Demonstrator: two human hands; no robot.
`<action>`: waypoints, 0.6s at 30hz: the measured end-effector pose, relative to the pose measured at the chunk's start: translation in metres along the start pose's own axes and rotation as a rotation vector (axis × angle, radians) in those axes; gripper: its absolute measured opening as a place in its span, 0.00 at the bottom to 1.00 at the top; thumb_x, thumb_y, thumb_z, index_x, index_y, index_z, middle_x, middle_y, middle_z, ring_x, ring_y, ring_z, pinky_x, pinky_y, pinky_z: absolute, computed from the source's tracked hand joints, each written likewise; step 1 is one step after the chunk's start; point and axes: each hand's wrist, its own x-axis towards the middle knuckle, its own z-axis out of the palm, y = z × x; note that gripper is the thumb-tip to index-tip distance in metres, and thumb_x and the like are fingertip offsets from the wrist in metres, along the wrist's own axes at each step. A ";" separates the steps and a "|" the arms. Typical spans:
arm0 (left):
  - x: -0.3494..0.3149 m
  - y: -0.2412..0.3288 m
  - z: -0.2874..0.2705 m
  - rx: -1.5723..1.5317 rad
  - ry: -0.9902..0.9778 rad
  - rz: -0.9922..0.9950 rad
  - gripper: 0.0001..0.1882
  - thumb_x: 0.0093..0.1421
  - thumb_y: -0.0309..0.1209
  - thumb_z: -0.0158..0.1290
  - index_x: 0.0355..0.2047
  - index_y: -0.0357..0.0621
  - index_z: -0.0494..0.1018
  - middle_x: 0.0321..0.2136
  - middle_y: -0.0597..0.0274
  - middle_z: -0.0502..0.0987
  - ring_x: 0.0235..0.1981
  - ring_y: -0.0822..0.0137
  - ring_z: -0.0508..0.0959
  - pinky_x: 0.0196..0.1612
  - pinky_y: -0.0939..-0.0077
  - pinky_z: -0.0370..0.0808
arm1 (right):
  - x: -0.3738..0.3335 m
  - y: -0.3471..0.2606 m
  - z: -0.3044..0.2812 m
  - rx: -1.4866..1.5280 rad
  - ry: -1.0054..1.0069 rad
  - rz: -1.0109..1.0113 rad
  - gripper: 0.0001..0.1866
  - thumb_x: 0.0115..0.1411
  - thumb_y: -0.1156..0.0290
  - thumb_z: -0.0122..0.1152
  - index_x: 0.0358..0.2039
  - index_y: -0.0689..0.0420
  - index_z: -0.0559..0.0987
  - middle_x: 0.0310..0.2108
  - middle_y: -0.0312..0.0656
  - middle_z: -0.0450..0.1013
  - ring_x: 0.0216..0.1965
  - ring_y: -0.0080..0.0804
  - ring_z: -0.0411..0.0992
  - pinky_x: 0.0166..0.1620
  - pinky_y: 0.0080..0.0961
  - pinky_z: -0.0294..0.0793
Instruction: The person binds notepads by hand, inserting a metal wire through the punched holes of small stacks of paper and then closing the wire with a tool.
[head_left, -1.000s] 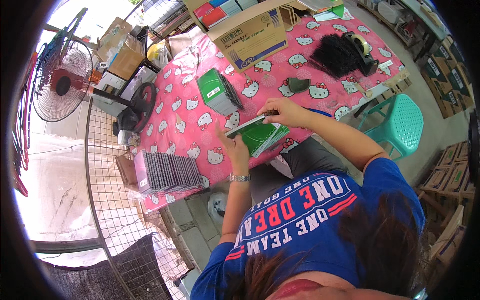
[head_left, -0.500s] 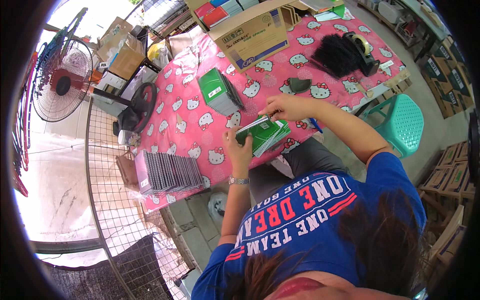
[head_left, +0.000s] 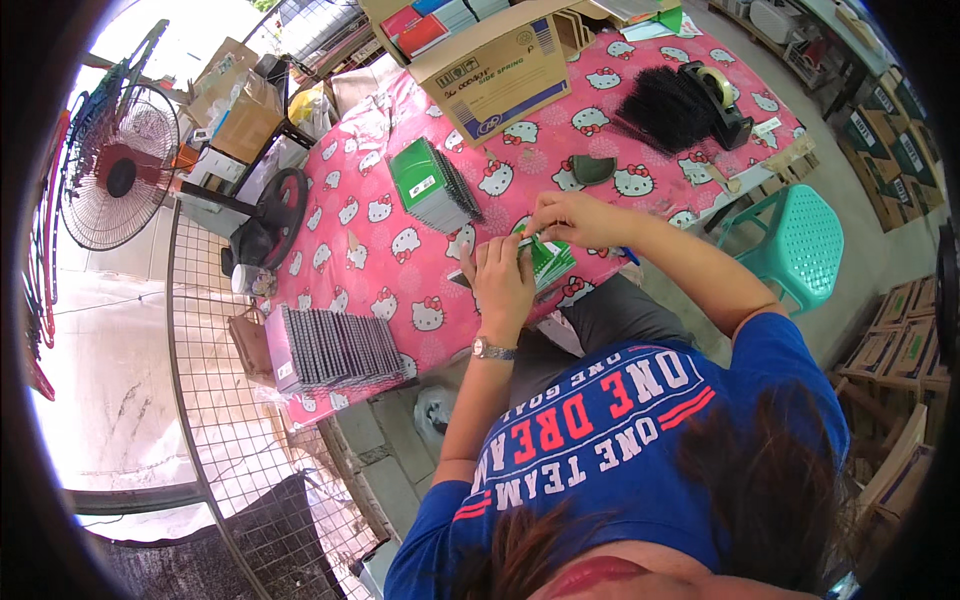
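A green-covered notebook [head_left: 546, 262] lies over other green-and-white notebooks near the table's front edge, close to my lap. My left hand [head_left: 499, 284] is curled over its left part and grips it, covering much of it. At the notebook's upper edge, my right hand [head_left: 574, 219] has thumb and fingers pinched together, close to the left fingertips. Whatever small part lies between those right fingers is hidden. Just beyond stands a stack of green spiral notebooks [head_left: 432, 184]. To the left is a row of spiral-bound notebooks [head_left: 338, 347], with grey-lilac covers.
A pink patterned cloth [head_left: 428, 310] covers the table. Further back stand a cardboard box [head_left: 490, 85], a bundle of black plastic coils [head_left: 662, 108] and a tape dispenser [head_left: 735, 122]. A dark green curved piece [head_left: 594, 169] lies mid-table. A teal stool [head_left: 800, 240] is at right, a fan [head_left: 121, 178] at left.
My left hand has moved up and right over the notebook, from holding its left side to covering it near my right hand. The right hand stays pinched at the upper edge.
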 end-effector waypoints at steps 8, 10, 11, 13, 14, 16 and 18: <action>0.004 0.003 -0.013 -0.021 -0.095 0.076 0.16 0.58 0.30 0.53 0.48 0.47 0.71 0.38 0.59 0.77 0.44 0.58 0.74 0.58 0.55 0.58 | -0.009 -0.022 -0.002 0.028 0.019 0.209 0.21 0.57 0.70 0.64 0.50 0.55 0.70 0.27 0.42 0.71 0.30 0.38 0.72 0.35 0.32 0.70; 0.002 0.004 -0.015 -0.003 -0.096 0.084 0.15 0.58 0.30 0.53 0.47 0.47 0.71 0.38 0.60 0.77 0.44 0.58 0.75 0.58 0.54 0.58 | -0.008 -0.026 0.005 -0.024 0.011 0.252 0.19 0.58 0.69 0.63 0.49 0.55 0.71 0.27 0.43 0.72 0.31 0.39 0.73 0.35 0.33 0.71; 0.001 0.004 -0.016 0.013 -0.095 0.087 0.14 0.58 0.30 0.54 0.45 0.47 0.71 0.38 0.60 0.77 0.44 0.58 0.75 0.58 0.53 0.58 | -0.007 -0.028 0.008 -0.077 -0.004 0.296 0.17 0.59 0.68 0.62 0.47 0.56 0.71 0.27 0.45 0.72 0.32 0.41 0.74 0.36 0.34 0.71; -0.003 0.002 -0.018 -0.004 -0.105 0.077 0.13 0.58 0.31 0.54 0.44 0.47 0.71 0.38 0.60 0.77 0.44 0.59 0.75 0.58 0.53 0.57 | -0.003 -0.036 0.005 -0.019 -0.041 0.270 0.16 0.60 0.65 0.60 0.45 0.57 0.71 0.28 0.47 0.74 0.33 0.46 0.75 0.36 0.39 0.72; -0.004 0.000 -0.019 -0.022 -0.115 0.066 0.12 0.59 0.32 0.54 0.43 0.47 0.71 0.38 0.61 0.78 0.43 0.59 0.75 0.59 0.52 0.57 | -0.001 -0.038 0.003 0.040 -0.079 0.245 0.16 0.61 0.61 0.58 0.43 0.58 0.72 0.28 0.50 0.76 0.34 0.52 0.76 0.36 0.44 0.72; -0.004 0.002 -0.016 -0.031 -0.108 0.051 0.12 0.58 0.33 0.55 0.42 0.47 0.71 0.38 0.61 0.77 0.44 0.60 0.75 0.60 0.51 0.57 | 0.007 0.018 -0.002 -0.041 0.008 0.451 0.17 0.61 0.60 0.58 0.45 0.56 0.73 0.32 0.49 0.76 0.38 0.50 0.75 0.40 0.42 0.73; -0.004 0.001 -0.013 -0.034 -0.088 0.034 0.11 0.58 0.33 0.56 0.41 0.47 0.72 0.37 0.62 0.77 0.45 0.61 0.75 0.61 0.49 0.56 | 0.008 0.089 0.007 -0.465 0.251 0.754 0.19 0.61 0.55 0.57 0.44 0.55 0.75 0.38 0.51 0.76 0.43 0.53 0.74 0.47 0.42 0.73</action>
